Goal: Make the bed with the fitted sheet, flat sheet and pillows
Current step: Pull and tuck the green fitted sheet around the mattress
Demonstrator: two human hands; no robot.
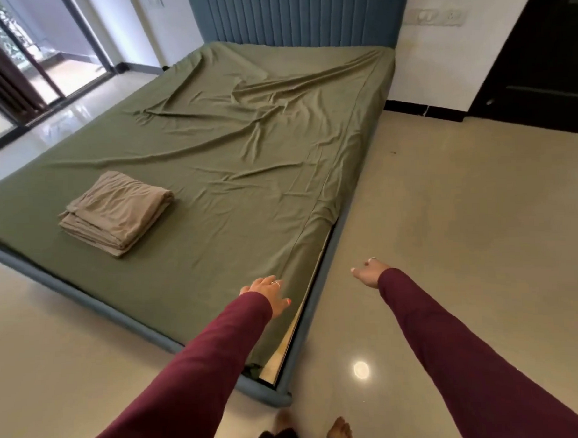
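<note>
An olive green fitted sheet (pixel 238 148) covers the mattress, wrinkled across the middle and toward the headboard. At the near corner the sheet hangs loose and a strip of pale mattress (pixel 286 344) shows beside the blue bed frame (pixel 265 390). A folded beige flat sheet (pixel 118 213) lies on the near left part of the bed. My left hand (pixel 267 294) rests flat on the green sheet near that corner, fingers spread. My right hand (pixel 369 271) hovers over the floor to the right of the bed, fingers loosely curled, holding nothing. No pillows are in view.
A blue padded headboard (pixel 298 16) stands against the far wall. Glossy tiled floor (pixel 463 211) surrounds the bed. A glass sliding door with a dark curtain (pixel 6 75) is at far left, a dark cabinet (pixel 539 59) at far right. My bare feet (pixel 336 432) stand at the bed's corner.
</note>
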